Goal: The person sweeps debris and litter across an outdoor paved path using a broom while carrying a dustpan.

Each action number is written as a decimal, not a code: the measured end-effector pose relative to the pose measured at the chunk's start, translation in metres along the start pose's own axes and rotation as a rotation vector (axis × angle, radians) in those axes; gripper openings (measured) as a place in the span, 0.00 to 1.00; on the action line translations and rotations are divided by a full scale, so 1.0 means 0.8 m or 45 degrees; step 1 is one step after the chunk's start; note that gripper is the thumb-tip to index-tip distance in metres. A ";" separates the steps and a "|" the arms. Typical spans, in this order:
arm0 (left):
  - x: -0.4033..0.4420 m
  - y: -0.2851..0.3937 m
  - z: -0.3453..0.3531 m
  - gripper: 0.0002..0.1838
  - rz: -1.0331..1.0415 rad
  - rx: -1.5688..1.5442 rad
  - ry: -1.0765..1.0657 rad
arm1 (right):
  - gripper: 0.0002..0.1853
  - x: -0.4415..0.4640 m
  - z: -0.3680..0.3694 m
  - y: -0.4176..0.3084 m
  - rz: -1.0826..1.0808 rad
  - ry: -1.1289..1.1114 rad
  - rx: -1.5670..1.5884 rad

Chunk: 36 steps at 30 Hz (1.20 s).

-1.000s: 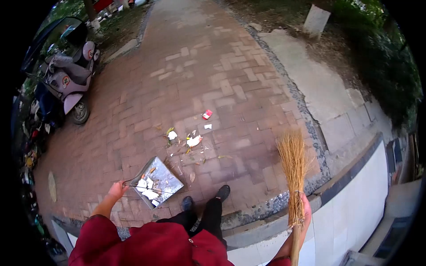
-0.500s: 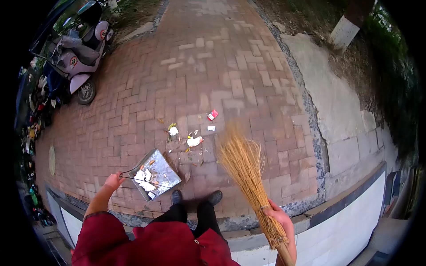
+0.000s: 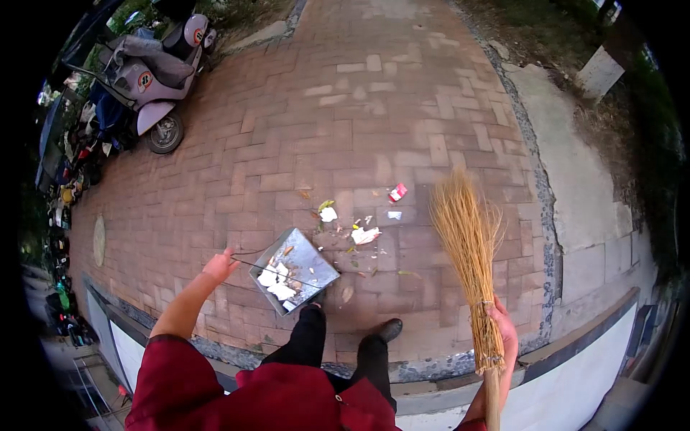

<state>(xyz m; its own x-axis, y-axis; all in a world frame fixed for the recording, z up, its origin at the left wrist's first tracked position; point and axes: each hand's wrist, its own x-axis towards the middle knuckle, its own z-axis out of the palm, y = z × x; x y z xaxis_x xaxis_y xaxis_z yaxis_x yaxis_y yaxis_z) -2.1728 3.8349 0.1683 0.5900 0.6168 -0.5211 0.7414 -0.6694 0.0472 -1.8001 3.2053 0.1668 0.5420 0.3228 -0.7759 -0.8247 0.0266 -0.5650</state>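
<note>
Some scraps (image 3: 282, 290) in dustpan (image 3: 313, 267); other litter (image 3: 365, 235) uncollected beyond it. Left fingers (image 3: 228, 260) grip dustpan, right fingers (image 3: 497, 310) grip broom (image 3: 467, 248).

Dark red top (image 3: 287, 395), black trousers (image 3: 373, 368)

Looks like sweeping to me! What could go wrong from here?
The white scraps lie loose in the shallow dustpan, so they might slide out if the left hand tips it.

A hard stroke of the broom in the right hand could scatter the crumpled paper and red packet instead of gathering them.

The smallest bits could catch in the seams between the paving bricks and be missed.
</note>
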 end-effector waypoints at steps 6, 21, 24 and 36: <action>0.137 -0.080 0.011 0.21 0.191 -0.084 -0.151 | 0.42 0.041 0.142 0.098 0.222 0.067 -0.256; 0.355 -0.144 0.002 0.19 0.478 0.273 -0.133 | 0.44 -0.056 0.408 0.277 0.560 -0.126 -0.312; 0.377 -0.159 0.002 0.19 0.561 0.285 -0.078 | 0.46 -0.078 0.438 0.331 0.490 -0.326 -0.413; 0.325 -0.231 -0.047 0.21 0.811 0.286 -0.073 | 0.36 -0.387 0.566 0.456 -0.027 0.188 0.214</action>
<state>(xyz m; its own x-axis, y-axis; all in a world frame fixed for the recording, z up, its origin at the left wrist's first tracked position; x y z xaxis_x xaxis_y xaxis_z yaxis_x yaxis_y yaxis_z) -2.1443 4.1344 0.0557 0.8674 0.0546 -0.4946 0.1665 -0.9685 0.1851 -2.3420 3.5433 0.3278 0.5673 0.1791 -0.8038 -0.8214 0.1932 -0.5366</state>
